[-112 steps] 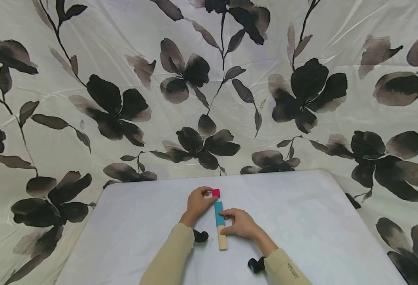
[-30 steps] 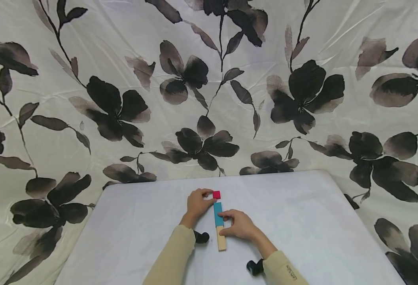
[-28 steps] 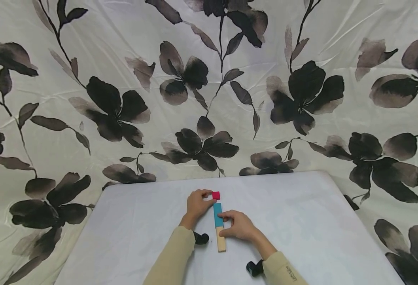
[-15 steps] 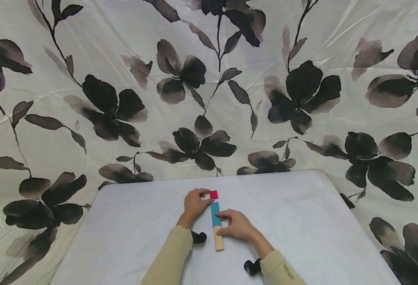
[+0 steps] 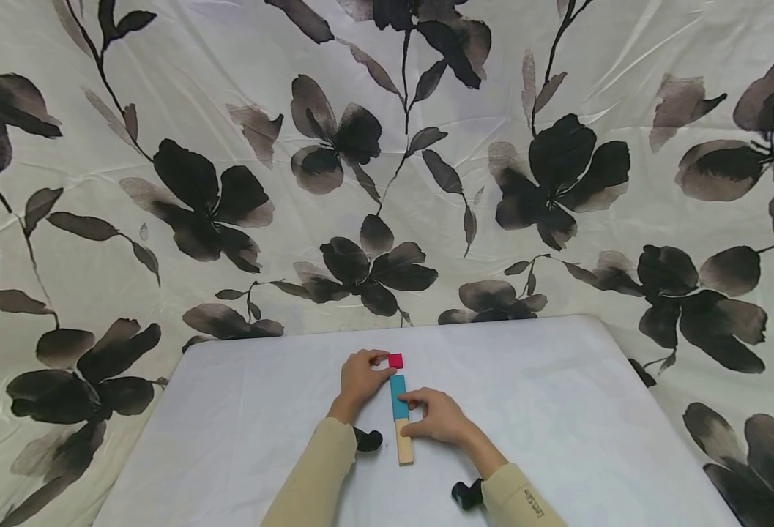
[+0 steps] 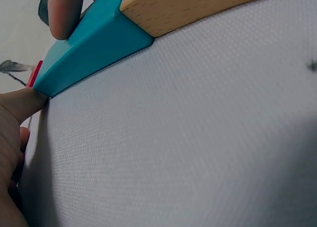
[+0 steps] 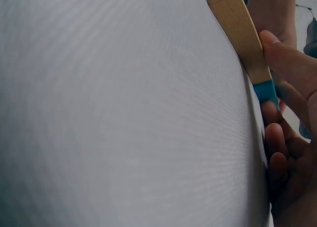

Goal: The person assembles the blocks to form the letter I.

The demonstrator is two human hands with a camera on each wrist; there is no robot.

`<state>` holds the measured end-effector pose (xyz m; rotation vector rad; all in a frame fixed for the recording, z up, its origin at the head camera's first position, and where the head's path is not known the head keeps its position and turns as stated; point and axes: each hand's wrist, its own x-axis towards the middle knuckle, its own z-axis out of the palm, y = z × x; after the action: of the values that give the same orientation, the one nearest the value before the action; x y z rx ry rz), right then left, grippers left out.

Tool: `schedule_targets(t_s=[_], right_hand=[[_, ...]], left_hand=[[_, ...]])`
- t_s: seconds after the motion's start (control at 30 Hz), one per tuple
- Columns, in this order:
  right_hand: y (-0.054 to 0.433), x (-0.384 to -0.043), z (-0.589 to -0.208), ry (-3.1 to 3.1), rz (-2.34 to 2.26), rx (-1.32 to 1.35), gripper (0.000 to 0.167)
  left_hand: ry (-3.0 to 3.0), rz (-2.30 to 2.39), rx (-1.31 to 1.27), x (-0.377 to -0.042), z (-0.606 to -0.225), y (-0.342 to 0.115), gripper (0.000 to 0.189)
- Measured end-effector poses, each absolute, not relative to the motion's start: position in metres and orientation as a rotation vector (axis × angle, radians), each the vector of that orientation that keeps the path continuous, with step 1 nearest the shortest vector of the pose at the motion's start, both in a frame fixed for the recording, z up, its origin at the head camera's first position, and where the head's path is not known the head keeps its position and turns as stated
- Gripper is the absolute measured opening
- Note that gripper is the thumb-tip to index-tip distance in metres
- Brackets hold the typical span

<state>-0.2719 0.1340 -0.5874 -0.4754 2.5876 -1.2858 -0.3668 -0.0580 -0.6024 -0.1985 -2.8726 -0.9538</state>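
A small red block [image 5: 395,360] lies farthest off, with a blue block [image 5: 400,396] nearer and a light wooden block [image 5: 405,442] behind it in one line. The blue and wooden blocks meet end to end; a narrow gap separates red from blue. My left hand [image 5: 362,375] pinches the red block at its left side, its thumb reaching the blue block's far end in the left wrist view. From the right, my right hand [image 5: 442,415] rests its index fingertip on the blue block. Its thumb [image 7: 285,59] touches the wooden block, and the other fingers are loosely bent.
The blocks are on a white-covered table [image 5: 242,410]. A cloth [image 5: 228,73] with dark flowers hangs behind the table's far edge. Black wrist-camera mounts [image 5: 468,495] stick out by both beige sleeves [image 5: 317,468].
Both hands and the three blocks keep their places. Only the head view has shifted slightly.
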Motion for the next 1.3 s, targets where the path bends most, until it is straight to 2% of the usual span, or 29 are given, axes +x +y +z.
schedule_targets(t_s=[1.3], right_hand=[[0.1346,-0.2705,-0.5852,2.592,-1.287,-0.491,0.059]], left_hand=[[-2.857,-0.956,-0.248,-0.3673,-0.601,-0.0593,0.039]])
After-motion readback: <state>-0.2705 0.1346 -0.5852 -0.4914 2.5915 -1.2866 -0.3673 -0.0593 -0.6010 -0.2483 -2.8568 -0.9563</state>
